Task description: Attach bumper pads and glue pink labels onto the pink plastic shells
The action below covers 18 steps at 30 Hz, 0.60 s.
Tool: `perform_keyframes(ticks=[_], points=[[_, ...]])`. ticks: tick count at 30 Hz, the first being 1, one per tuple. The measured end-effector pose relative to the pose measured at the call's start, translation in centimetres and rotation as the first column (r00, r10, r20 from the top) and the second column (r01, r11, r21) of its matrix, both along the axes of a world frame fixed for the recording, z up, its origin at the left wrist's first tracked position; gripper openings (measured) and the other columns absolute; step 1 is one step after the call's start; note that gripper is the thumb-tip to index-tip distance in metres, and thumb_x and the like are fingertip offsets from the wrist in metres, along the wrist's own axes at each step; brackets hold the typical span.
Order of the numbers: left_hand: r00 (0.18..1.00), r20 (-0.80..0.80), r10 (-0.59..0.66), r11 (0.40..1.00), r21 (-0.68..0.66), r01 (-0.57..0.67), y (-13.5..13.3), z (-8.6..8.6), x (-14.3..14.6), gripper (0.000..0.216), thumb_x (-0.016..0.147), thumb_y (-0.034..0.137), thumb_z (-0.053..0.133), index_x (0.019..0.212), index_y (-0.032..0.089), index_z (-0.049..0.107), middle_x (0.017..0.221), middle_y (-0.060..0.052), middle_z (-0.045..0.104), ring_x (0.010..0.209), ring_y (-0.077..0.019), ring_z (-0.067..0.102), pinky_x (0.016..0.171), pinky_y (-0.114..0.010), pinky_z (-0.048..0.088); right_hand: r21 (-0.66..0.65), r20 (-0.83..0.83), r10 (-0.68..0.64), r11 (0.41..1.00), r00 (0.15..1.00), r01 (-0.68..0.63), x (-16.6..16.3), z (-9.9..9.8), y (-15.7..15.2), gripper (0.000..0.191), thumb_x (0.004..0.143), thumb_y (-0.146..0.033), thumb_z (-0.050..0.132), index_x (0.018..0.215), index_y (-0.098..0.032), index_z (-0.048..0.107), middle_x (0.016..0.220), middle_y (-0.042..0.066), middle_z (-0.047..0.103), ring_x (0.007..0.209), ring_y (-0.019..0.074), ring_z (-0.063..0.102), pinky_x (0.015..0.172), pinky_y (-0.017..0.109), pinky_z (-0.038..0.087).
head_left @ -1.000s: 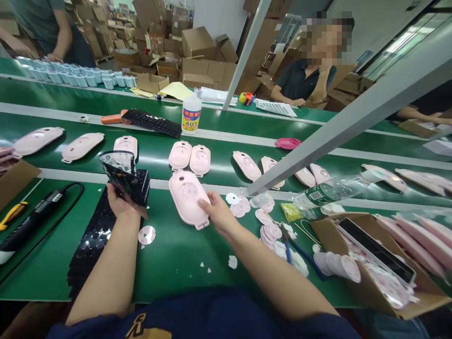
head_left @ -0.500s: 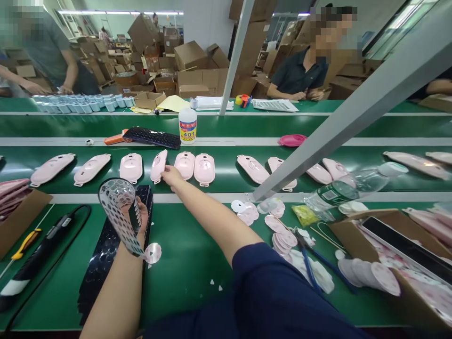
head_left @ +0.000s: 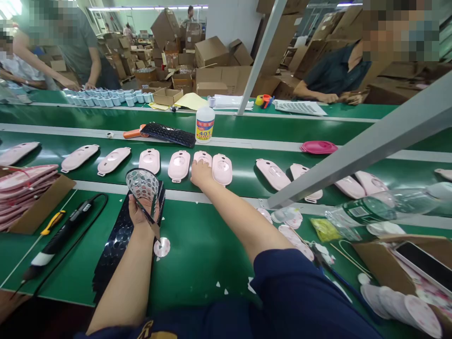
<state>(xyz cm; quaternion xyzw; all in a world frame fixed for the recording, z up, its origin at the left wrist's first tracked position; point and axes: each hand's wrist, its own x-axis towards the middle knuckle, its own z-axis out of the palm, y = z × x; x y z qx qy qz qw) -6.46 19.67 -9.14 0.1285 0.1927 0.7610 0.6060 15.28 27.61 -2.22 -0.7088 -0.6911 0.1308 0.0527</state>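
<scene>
My left hand (head_left: 140, 215) is closed round a curled, see-through sheet (head_left: 143, 181) full of holes. Its lower tip reaches down to a round pale disc (head_left: 162, 247); whether they are joined I cannot tell. On the green belt, my right hand (head_left: 201, 173) has its fingers bent over a pale pink plastic cover (head_left: 203, 157), hiding its lower part. Another pink cover (head_left: 179, 165) lies flat just to the left, and a third cover (head_left: 222, 169) sits close on the right. Under my left forearm is a stack of dark glossy sheets (head_left: 115, 240).
A slanted grey post (head_left: 335, 160) crosses the right side. Beyond the covers stands a glue bottle (head_left: 205, 125). At left are a black electric screwdriver (head_left: 63, 230) and a box (head_left: 45, 207) of pink parts; at right, a plastic bottle (head_left: 384, 207) and a phone (head_left: 423, 266). Co-workers sit or stand across the belt.
My right hand has let go of one pink cover, which was tilted and now lies flat, and has moved right to another cover. The view has shifted; the left hand has turned the curled sheet.
</scene>
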Motion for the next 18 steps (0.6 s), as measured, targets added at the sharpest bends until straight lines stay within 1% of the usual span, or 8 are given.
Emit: perform_keyframes(ticks=[2,5,7,10,12,14,16,18], points=[[1.000,-0.005,0.008,1.000,-0.012,-0.008,0.0,0.3,0.1,0.026,0.082,0.046,0.067,0.098,0.026,0.070,0.093,0.002,0.077,0.085,-0.0162,0.072,0.077,-0.027,0.058,0.003,0.034,0.002,1.000,0.999,-0.002,0.5,1.4,-0.8,0.072,0.086,-0.019,0.065,0.149,-0.002,0.035,0.146,0.033,0.044,0.133,0.0384,0.048,0.104,0.047,0.043],[1.000,-0.001,0.013,0.999,-0.031,-0.013,0.2,0.5,0.4,0.024,0.083,0.046,0.065,0.096,0.027,0.070,0.093,0.003,0.077,0.083,-0.0152,0.072,0.083,-0.028,0.057,0.011,0.068,0.010,1.000,0.998,-0.010,1.8,3.6,-3.3,0.058,0.089,-0.022,0.058,0.142,-0.004,0.043,0.132,0.027,0.057,0.121,0.0341,0.058,0.097,0.040,0.048],[1.000,-0.001,0.015,0.999,-0.040,-0.015,0.3,0.6,0.5,0.025,0.085,0.047,0.063,0.097,0.027,0.070,0.094,0.003,0.077,0.085,-0.0153,0.072,0.084,-0.028,0.057,0.007,0.088,0.015,1.000,0.996,-0.015,2.4,4.8,-5.9,0.051,0.090,-0.025,0.054,0.137,-0.007,0.049,0.125,0.023,0.060,0.115,0.0327,0.062,0.092,0.039,0.051],[1.000,-0.010,0.021,0.999,-0.044,-0.022,0.3,0.7,0.5,0.027,0.086,0.050,0.060,0.099,0.029,0.070,0.096,0.003,0.077,0.087,-0.0153,0.072,0.080,-0.027,0.056,-0.009,0.116,0.045,0.999,0.992,-0.044,2.7,5.7,-11.6,0.049,0.088,-0.024,0.053,0.134,-0.010,0.053,0.118,0.020,0.062,0.107,0.0312,0.064,0.087,0.038,0.053],[0.999,-0.021,0.033,0.999,-0.041,-0.034,0.3,0.8,0.3,0.027,0.087,0.051,0.059,0.100,0.030,0.070,0.095,0.004,0.077,0.087,-0.0148,0.071,0.078,-0.026,0.056,-0.019,0.131,0.082,0.997,0.988,-0.081,2.3,5.6,-16.1,0.054,0.085,-0.023,0.057,0.137,-0.010,0.052,0.117,0.020,0.062,0.106,0.0314,0.063,0.087,0.039,0.053],[0.998,-0.038,0.049,0.998,-0.036,-0.050,0.4,0.8,0.0,0.026,0.087,0.051,0.059,0.099,0.030,0.069,0.093,0.005,0.077,0.086,-0.0139,0.071,0.078,-0.025,0.056,-0.036,0.137,0.138,0.990,0.981,-0.134,1.7,4.9,-20.7,0.061,0.082,-0.022,0.060,0.141,-0.012,0.050,0.120,0.020,0.061,0.108,0.0326,0.061,0.085,0.040,0.054],[0.996,-0.067,0.062,0.998,-0.030,-0.064,0.6,0.8,-0.2,0.026,0.086,0.051,0.060,0.097,0.029,0.069,0.092,0.005,0.076,0.086,-0.0132,0.071,0.079,-0.024,0.056,-0.072,0.153,0.230,0.973,0.961,-0.221,1.2,3.7,-24.7,0.071,0.079,-0.022,0.062,0.146,-0.012,0.046,0.122,0.022,0.060,0.107,0.0335,0.059,0.083,0.042,0.055],[0.991,-0.110,0.070,0.997,-0.020,-0.072,0.6,1.0,-0.3,0.028,0.085,0.054,0.062,0.096,0.029,0.069,0.092,0.005,0.076,0.087,-0.0132,0.071,0.080,-0.024,0.056,-0.077,0.148,0.299,0.954,0.943,-0.290,0.8,2.3,-27.5,0.075,0.077,-0.022,0.064,0.148,-0.011,0.044,0.121,0.021,0.061,0.107,0.0338,0.058,0.082,0.043,0.056]])
